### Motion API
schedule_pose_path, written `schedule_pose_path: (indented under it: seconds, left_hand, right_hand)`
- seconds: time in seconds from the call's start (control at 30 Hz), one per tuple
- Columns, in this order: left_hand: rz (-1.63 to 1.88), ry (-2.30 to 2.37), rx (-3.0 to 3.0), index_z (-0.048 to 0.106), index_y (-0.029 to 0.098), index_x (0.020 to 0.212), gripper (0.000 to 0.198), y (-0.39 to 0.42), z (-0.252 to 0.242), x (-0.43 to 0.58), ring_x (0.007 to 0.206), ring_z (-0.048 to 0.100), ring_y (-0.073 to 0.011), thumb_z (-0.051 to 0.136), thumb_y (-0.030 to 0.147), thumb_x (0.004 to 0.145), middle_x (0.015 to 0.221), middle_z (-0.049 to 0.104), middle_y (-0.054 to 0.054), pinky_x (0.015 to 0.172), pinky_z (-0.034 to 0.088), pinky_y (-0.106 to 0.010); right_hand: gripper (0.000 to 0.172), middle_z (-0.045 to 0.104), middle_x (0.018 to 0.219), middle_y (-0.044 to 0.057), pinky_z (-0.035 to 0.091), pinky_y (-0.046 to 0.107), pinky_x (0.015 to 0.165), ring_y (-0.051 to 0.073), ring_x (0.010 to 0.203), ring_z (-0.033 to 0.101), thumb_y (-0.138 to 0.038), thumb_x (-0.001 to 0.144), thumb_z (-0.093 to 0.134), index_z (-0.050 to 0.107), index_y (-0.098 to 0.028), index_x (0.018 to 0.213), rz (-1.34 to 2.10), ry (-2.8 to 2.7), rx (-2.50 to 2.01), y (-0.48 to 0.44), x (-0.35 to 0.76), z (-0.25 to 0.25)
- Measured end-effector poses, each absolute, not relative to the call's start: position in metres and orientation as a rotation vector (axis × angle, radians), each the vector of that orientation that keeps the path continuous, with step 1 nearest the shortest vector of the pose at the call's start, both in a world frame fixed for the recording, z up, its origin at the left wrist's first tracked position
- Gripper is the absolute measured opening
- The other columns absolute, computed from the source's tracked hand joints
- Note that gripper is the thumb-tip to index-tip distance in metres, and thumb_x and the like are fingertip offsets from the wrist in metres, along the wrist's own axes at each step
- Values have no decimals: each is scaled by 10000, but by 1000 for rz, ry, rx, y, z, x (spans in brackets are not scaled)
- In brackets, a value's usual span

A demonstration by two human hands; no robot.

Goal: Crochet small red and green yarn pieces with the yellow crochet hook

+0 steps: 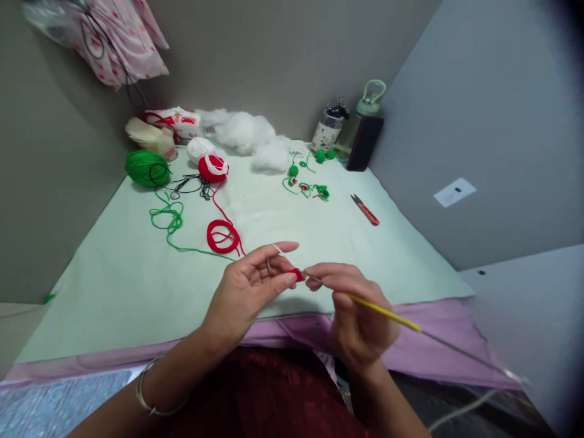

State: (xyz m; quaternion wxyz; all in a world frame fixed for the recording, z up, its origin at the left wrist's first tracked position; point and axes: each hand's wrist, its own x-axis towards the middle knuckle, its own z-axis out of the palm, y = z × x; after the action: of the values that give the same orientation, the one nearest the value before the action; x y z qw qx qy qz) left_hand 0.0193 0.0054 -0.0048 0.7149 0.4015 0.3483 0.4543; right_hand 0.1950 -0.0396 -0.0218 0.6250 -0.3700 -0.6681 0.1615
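Between the thumb and fingers of my left hand [255, 277] is a small red crochet piece [298, 275]. A strand of white yarn [279, 249] runs over the raised index finger of that hand. My right hand [360, 310] grips a crochet hook [385, 312] with a yellow grip and a long metal shaft. Its tip meets the red piece, where fingers partly hide it. The hook's far end points down to the right, near a pale cord or strand [465, 410]. Both hands are above the near part of the table.
A red yarn ring [222, 236], green yarn ball [146, 168] and red-and-white ball [213, 167] lie left. White stuffing [246, 134] is at the back. Small green pieces [322, 192], thread snips [365, 210], a phone [365, 143] and a bottle [368, 106] are right.
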Motion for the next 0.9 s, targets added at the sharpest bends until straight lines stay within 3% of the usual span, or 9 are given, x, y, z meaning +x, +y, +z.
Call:
schedule_pose_path:
  seconds: [0.13,0.37,0.47,0.57,0.63,0.7,0.8,0.9]
  left_hand:
    - [1042,834,958,839,237,1125,341,5,-1,20,798,708,-143,912,215,792,809,750,14,812,578,-265]
    - [970,721,818,812,231,1226,452,4,-1,21,722,650,-122,916,223,787,788,711,15,724,555,-233]
    - [846,605,603,810,203,1232,447,6,-1,21,533,471,-46,905,246,798,744,633,38,556,493,-192]
    - [898,625,580,829,185,1172,372,7,1,20,473,325,-8,883,210,805,762,597,48,493,462,-181]
    - [956,662,654,832,210,1167,373,5,1,21,484,399,-15,889,217,798,820,624,37,516,497,-198]
    - [986,692,758,831,248,1188,393,3,-2,22,588,563,-59,895,224,801,861,660,24,603,542,-210]
    - [1004,706,874,833,278,1198,378,1,-7,24,819,682,-126,887,214,829,861,709,10,794,568,-229]
    - [1034,696,848,834,272,1188,373,2,-10,26,820,678,-134,904,234,823,833,719,17,848,566,-261]
  right_hand:
    - [299,793,1196,88,669,366,774,207,1002,771,-164,1065,559,700,-269,1307,226,-1682,-866,-41,198,-26]
    - [474,772,1157,79,686,361,777,238,1022,771,-114,973,694,685,-321,1400,-301,-1911,-1000,-39,197,-35]
    - [411,771,1133,63,674,373,783,220,978,758,-111,1002,639,710,-320,1349,-69,-1782,-1019,-41,193,-30]
    - [276,770,983,45,635,359,714,185,814,722,-149,1056,553,760,-277,1187,363,-1440,-953,-39,189,-24]
    - [222,751,918,28,600,324,632,156,703,681,-193,1066,563,771,-268,1086,594,-1252,-889,-35,186,-21]
    - [194,759,941,26,594,310,620,149,703,681,-207,1057,595,778,-273,1064,686,-1210,-863,-31,183,-21]
    - [235,794,1027,52,633,354,738,193,885,736,-149,1039,615,792,-282,1118,537,-1347,-905,-31,178,-23]
    - [330,792,1031,51,648,363,769,202,930,749,-84,1024,610,776,-299,1211,334,-1477,-964,-35,177,-27]
